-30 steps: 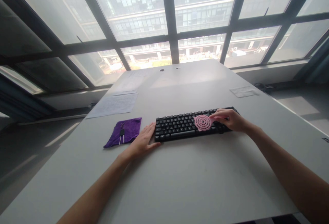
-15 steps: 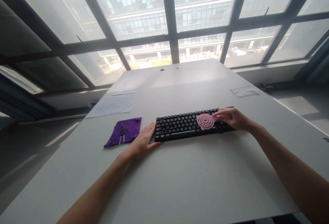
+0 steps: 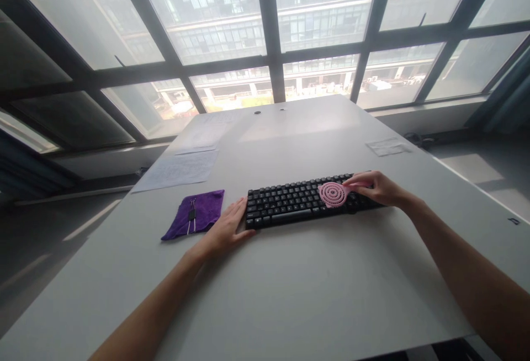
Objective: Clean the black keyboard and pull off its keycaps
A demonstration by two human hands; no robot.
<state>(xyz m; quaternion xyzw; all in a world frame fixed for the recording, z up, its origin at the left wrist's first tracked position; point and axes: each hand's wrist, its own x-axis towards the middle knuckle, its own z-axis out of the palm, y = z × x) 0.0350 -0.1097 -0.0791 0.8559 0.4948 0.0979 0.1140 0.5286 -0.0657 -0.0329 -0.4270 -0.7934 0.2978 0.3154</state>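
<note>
Pink paddle (image 3: 333, 195) lies over the right-hand part of a black keyboard (image 3: 281, 202), its round, ringed head to the left of the fingers that hold it. The right hand (image 3: 380, 189) pinches the slim handle between thumb and fingers, a narrow grip closed on the handle, while the head sticks out beyond the fingertips, flat side up. Whether the underside of the head touches the keys cannot be told from this angle. That hand covers some of the keys at the keyboard's right end.

The left hand (image 3: 227, 226) is spread wide and holds nothing in its palm; its fingertips and thumb rest against the keyboard's left end. Just beside it, on the left, a purple pouch (image 3: 211, 203) lies flat with 1 black clip (image 3: 192, 214) on top.

Keyboard and pouch both rest on a white table (image 3: 298, 289). Farther back lie papers (image 3: 180, 170) at the left edge and 1 clear packet (image 3: 387, 147) near the right edge, well apart from the 2 hands. Behind the table stands a large window (image 3: 318, 24) with dark frames.
</note>
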